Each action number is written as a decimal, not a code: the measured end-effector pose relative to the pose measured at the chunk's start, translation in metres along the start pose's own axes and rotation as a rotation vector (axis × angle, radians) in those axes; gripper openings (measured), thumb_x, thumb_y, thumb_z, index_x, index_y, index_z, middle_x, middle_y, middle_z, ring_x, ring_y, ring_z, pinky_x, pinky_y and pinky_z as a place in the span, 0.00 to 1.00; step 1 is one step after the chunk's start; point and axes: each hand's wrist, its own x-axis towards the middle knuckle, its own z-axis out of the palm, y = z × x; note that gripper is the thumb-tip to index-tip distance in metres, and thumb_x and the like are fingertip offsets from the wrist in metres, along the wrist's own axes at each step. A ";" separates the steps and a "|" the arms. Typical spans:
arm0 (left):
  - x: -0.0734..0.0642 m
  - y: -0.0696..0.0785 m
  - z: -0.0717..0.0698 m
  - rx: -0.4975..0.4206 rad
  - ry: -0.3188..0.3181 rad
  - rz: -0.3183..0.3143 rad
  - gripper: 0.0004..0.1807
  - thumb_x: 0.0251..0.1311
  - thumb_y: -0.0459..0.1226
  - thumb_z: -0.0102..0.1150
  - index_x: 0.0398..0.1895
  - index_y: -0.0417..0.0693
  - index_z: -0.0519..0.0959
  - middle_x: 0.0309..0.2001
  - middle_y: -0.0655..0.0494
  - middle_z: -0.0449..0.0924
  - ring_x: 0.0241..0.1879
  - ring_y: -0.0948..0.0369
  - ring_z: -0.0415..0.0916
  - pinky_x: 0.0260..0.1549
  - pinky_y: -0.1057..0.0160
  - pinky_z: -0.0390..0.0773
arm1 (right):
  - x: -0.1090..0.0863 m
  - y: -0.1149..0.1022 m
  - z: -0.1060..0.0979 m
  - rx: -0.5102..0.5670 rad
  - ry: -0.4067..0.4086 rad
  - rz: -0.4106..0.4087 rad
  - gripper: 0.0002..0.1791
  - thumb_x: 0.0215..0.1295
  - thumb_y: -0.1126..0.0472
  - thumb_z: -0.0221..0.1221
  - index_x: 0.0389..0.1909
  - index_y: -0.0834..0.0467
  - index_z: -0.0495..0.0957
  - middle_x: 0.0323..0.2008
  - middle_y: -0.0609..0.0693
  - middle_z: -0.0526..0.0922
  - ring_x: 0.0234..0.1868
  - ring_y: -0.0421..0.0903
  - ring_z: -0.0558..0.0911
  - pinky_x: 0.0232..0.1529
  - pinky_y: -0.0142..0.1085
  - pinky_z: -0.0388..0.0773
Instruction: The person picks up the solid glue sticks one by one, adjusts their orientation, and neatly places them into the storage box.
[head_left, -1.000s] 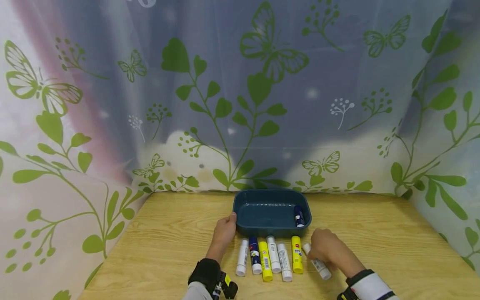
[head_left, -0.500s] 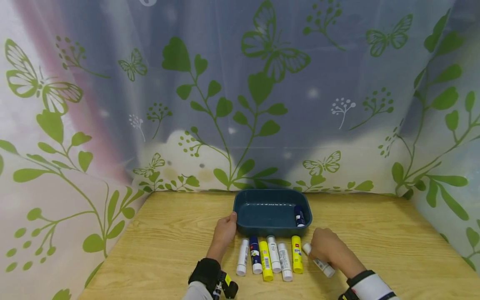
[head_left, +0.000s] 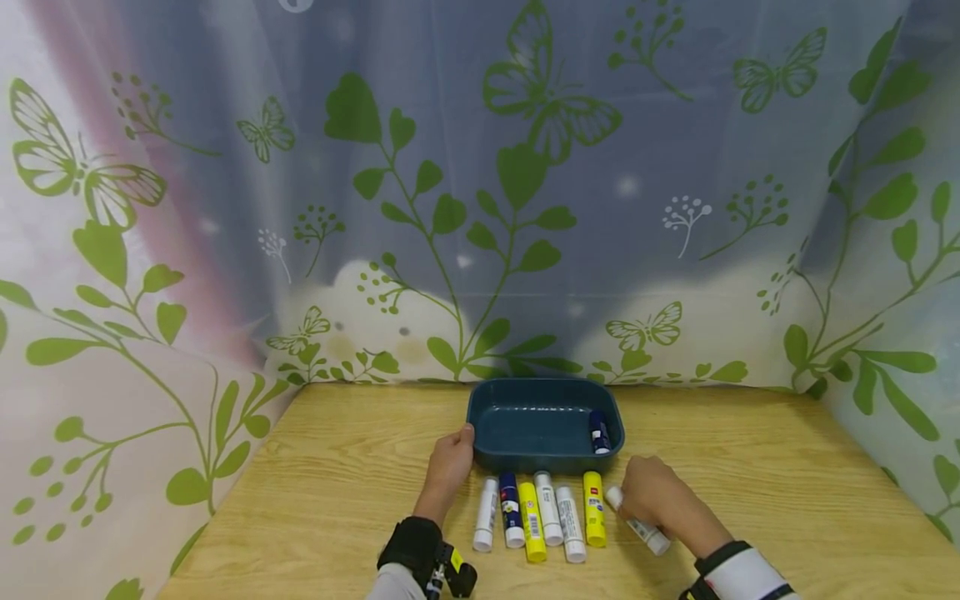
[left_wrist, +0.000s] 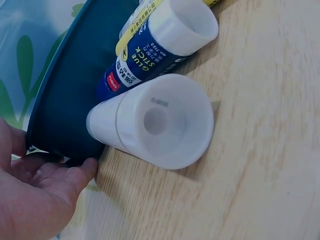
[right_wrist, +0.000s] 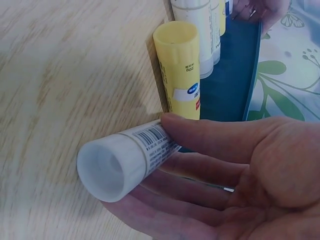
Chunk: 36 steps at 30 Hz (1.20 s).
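My left hand [head_left: 450, 467] grips the left end of a dark teal tray [head_left: 517, 462], its thumb at the rim and its fingers against the outer wall. In the right wrist view, my right hand [right_wrist: 250, 165] holds a white glue stick [right_wrist: 132, 152] between thumb and fingers, slanted close over the table. Left of that stands a yellow glue stick [head_left: 594, 508] in a row laid along the tray's front. The row also has a blue glue stick [left_wrist: 142, 62], another yellow one [head_left: 532, 523] and several white ones [left_wrist: 160, 122]. One blue glue stick [head_left: 598, 432] lies inside the tray's right end.
A wooden table [head_left: 352, 450] carries everything. Behind the tray hangs a curtain [head_left: 660, 275] printed with green leaves and butterflies, and it continues along both sides. Black straps with small cameras [head_left: 450, 571] sit on the wrists.
The right hand's white glue stick has turned and shifted slightly to the right at its lower end. The left hand, tray and row stay put.
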 end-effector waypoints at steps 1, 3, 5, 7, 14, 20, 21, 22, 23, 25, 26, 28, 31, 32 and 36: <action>0.000 0.000 0.000 -0.002 -0.001 -0.002 0.29 0.79 0.50 0.41 0.66 0.36 0.76 0.67 0.38 0.74 0.70 0.39 0.67 0.68 0.39 0.67 | 0.000 0.000 0.000 0.003 0.001 -0.003 0.11 0.51 0.66 0.71 0.23 0.65 0.77 0.21 0.56 0.77 0.19 0.48 0.81 0.16 0.38 0.82; 0.000 0.000 0.000 -0.005 -0.002 -0.008 0.29 0.79 0.50 0.41 0.66 0.36 0.75 0.67 0.38 0.73 0.70 0.39 0.66 0.68 0.39 0.66 | 0.000 0.001 0.000 0.015 0.000 -0.005 0.11 0.51 0.66 0.71 0.22 0.65 0.77 0.21 0.55 0.77 0.19 0.48 0.81 0.16 0.37 0.82; 0.000 0.000 0.000 -0.007 -0.004 -0.017 0.29 0.79 0.50 0.41 0.67 0.36 0.75 0.68 0.38 0.73 0.71 0.39 0.66 0.68 0.39 0.66 | -0.001 0.002 0.000 0.015 0.007 -0.019 0.11 0.51 0.65 0.72 0.22 0.64 0.78 0.20 0.55 0.77 0.19 0.47 0.81 0.16 0.37 0.82; 0.000 0.000 0.000 -0.011 -0.008 -0.027 0.29 0.79 0.50 0.41 0.67 0.36 0.74 0.68 0.38 0.73 0.71 0.40 0.66 0.69 0.39 0.65 | -0.002 0.004 0.000 0.007 0.023 -0.041 0.11 0.51 0.66 0.72 0.21 0.63 0.78 0.20 0.53 0.77 0.19 0.46 0.81 0.17 0.36 0.81; -0.001 0.000 0.000 -0.012 -0.009 -0.021 0.30 0.80 0.50 0.40 0.67 0.35 0.74 0.68 0.37 0.73 0.71 0.39 0.65 0.68 0.38 0.66 | -0.005 0.003 -0.013 0.011 0.063 -0.105 0.06 0.53 0.66 0.72 0.27 0.65 0.85 0.21 0.52 0.79 0.21 0.46 0.81 0.19 0.36 0.81; 0.000 0.000 0.000 -0.001 0.004 -0.008 0.29 0.79 0.50 0.41 0.65 0.37 0.76 0.66 0.39 0.75 0.69 0.40 0.68 0.67 0.39 0.67 | -0.011 -0.004 -0.029 0.038 0.033 -0.109 0.03 0.55 0.67 0.70 0.29 0.64 0.87 0.22 0.53 0.78 0.21 0.46 0.81 0.18 0.36 0.81; 0.000 -0.001 0.000 0.003 0.006 -0.005 0.29 0.79 0.50 0.41 0.64 0.37 0.77 0.65 0.39 0.76 0.69 0.40 0.69 0.67 0.39 0.68 | -0.013 -0.005 -0.032 0.041 0.030 -0.110 0.03 0.55 0.67 0.70 0.29 0.64 0.86 0.21 0.54 0.78 0.21 0.47 0.81 0.18 0.37 0.81; 0.000 -0.001 0.000 0.007 0.008 -0.002 0.29 0.79 0.50 0.41 0.64 0.37 0.78 0.64 0.40 0.77 0.68 0.41 0.70 0.66 0.40 0.69 | -0.013 -0.007 -0.035 0.043 0.031 -0.113 0.03 0.55 0.68 0.69 0.29 0.64 0.86 0.22 0.54 0.78 0.21 0.47 0.81 0.18 0.37 0.81; 0.000 -0.001 0.000 0.008 0.009 -0.003 0.29 0.79 0.50 0.41 0.63 0.38 0.78 0.64 0.40 0.78 0.68 0.41 0.70 0.66 0.40 0.69 | -0.014 -0.008 -0.037 0.039 0.035 -0.120 0.03 0.55 0.68 0.69 0.29 0.64 0.86 0.21 0.54 0.78 0.21 0.47 0.81 0.18 0.37 0.81; 0.000 -0.002 0.000 0.010 0.009 0.002 0.29 0.79 0.51 0.41 0.63 0.38 0.79 0.63 0.40 0.78 0.68 0.42 0.70 0.66 0.40 0.69 | -0.016 -0.011 -0.042 0.034 0.032 -0.130 0.04 0.55 0.68 0.69 0.31 0.65 0.87 0.22 0.54 0.78 0.22 0.47 0.81 0.18 0.36 0.82; 0.000 -0.001 0.000 0.010 0.009 0.005 0.29 0.79 0.51 0.41 0.62 0.38 0.79 0.63 0.40 0.78 0.67 0.41 0.70 0.66 0.40 0.70 | -0.016 -0.013 -0.044 0.033 0.034 -0.135 0.04 0.55 0.68 0.69 0.31 0.65 0.87 0.22 0.54 0.79 0.22 0.47 0.81 0.18 0.36 0.82; 0.000 -0.001 0.000 0.004 0.009 0.001 0.28 0.79 0.50 0.41 0.63 0.38 0.79 0.64 0.40 0.78 0.68 0.41 0.70 0.66 0.40 0.69 | -0.016 -0.016 -0.049 0.028 0.030 -0.142 0.05 0.56 0.67 0.69 0.32 0.65 0.87 0.23 0.54 0.79 0.22 0.47 0.81 0.19 0.36 0.82; 0.000 -0.001 0.000 0.003 0.010 0.002 0.28 0.79 0.50 0.41 0.63 0.38 0.79 0.64 0.40 0.77 0.68 0.41 0.70 0.66 0.40 0.69 | -0.016 -0.020 -0.055 0.021 0.026 -0.150 0.05 0.56 0.67 0.70 0.31 0.65 0.87 0.23 0.54 0.80 0.22 0.47 0.82 0.19 0.36 0.82; 0.000 -0.001 0.000 0.003 0.011 0.001 0.28 0.79 0.50 0.41 0.63 0.38 0.79 0.65 0.40 0.77 0.68 0.40 0.69 0.66 0.40 0.69 | -0.016 -0.022 -0.057 0.021 0.024 -0.149 0.05 0.56 0.67 0.70 0.32 0.65 0.87 0.23 0.54 0.80 0.22 0.47 0.82 0.19 0.36 0.82; 0.000 -0.001 0.000 0.000 0.010 0.000 0.28 0.79 0.50 0.41 0.63 0.38 0.78 0.65 0.39 0.77 0.68 0.40 0.69 0.66 0.40 0.68 | -0.012 -0.027 -0.066 0.028 0.021 -0.151 0.06 0.58 0.66 0.69 0.34 0.65 0.87 0.24 0.54 0.81 0.24 0.47 0.82 0.20 0.37 0.83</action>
